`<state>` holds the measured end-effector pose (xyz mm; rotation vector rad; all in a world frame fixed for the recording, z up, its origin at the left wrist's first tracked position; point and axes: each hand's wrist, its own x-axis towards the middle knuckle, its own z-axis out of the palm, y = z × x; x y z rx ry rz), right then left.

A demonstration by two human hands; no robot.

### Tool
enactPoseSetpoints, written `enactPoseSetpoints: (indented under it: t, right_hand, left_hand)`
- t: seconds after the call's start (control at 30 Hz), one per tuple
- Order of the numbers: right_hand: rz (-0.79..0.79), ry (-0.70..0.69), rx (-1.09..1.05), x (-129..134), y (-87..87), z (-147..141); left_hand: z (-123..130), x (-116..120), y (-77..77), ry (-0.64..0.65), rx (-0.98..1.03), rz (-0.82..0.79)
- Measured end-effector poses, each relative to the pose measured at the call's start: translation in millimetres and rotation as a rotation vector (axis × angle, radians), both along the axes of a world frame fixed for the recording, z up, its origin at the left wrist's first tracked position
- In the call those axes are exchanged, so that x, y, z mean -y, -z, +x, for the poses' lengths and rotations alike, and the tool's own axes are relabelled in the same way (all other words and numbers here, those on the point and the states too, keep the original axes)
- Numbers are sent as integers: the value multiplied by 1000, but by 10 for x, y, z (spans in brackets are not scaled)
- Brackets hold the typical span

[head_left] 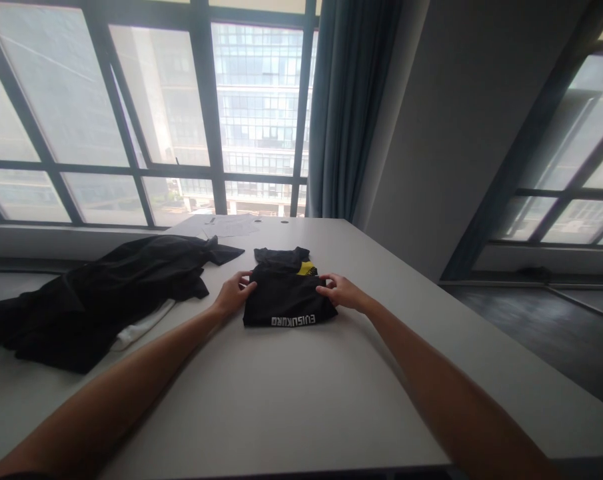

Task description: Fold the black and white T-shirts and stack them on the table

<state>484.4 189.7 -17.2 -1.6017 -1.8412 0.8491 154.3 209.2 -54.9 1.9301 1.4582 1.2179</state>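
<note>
A black garment [288, 297], folded into a compact shape, lies on the white table [281, 400]. White lettering runs along its near edge, and a yellow patch shows toward its far right. My left hand [235, 292] grips the garment's left edge between thumb and fingers. At the opposite edge, my right hand [338, 291] pinches the fabric in the same way. Both hands rest low, close to the tabletop.
A heap of dark clothing [116, 287] spreads over the table's left side, with a white piece [144, 327] partly under it. Papers [231, 225] lie at the far end. Beyond are windows and a blue-grey curtain [344, 113]. The table's right edge slants toward me.
</note>
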Motion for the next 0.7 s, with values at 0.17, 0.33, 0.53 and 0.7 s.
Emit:
enactPoseSetpoints:
  t: [0.17,0.33,0.53,0.7]
  right_hand:
    - [47,69,-4,-51,112,-36]
    - [249,49,-14,-154,264,-88]
    - [513,-53,-97,-60,128,-138]
    - [475,-21,59,-113,156,-158]
  left_hand:
    - [11,180,-47,51,-131,-99]
    - [-4,356,-108,157,-228,-173]
    - [-103,555,-145,307,-154,-277]
    - [-95,597,-138,283,-154,-209]
